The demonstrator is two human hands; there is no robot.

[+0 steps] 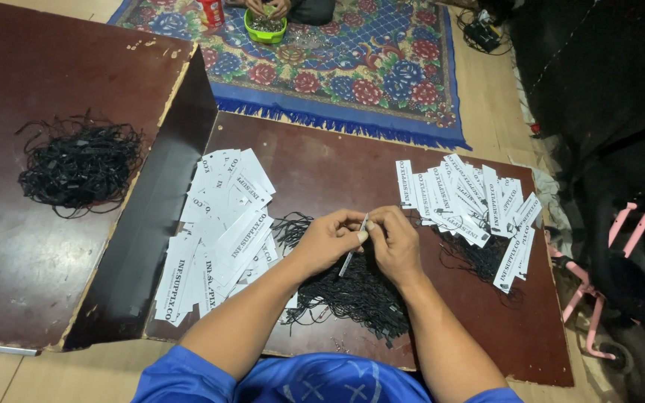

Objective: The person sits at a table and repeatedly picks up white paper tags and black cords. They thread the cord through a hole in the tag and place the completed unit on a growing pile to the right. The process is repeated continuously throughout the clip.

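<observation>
**Two hands pinch one white tag over a heap of black strings**

While both hands meet above the middle of the dark brown board, the left hand and the right hand close together on a single narrow white tag, which hangs edge-on between the fingertips. The left thumb and forefinger press on its upper end, and the right hand's fingers curl against it from the other side.

Directly beneath the hands lies a loose heap of black strings, spread toward the near edge of the board. To the left of it sits a wide pile of white printed tags, fanned and overlapping. To the right lies a second pile of white tags with black strings trailing out from under it.

On the far left, a separate brown panel carries another tangle of black cord. At the far side, on a blue floral rug, another person's hands work over a small green bowl. A pink metal frame stands at the right edge.
</observation>
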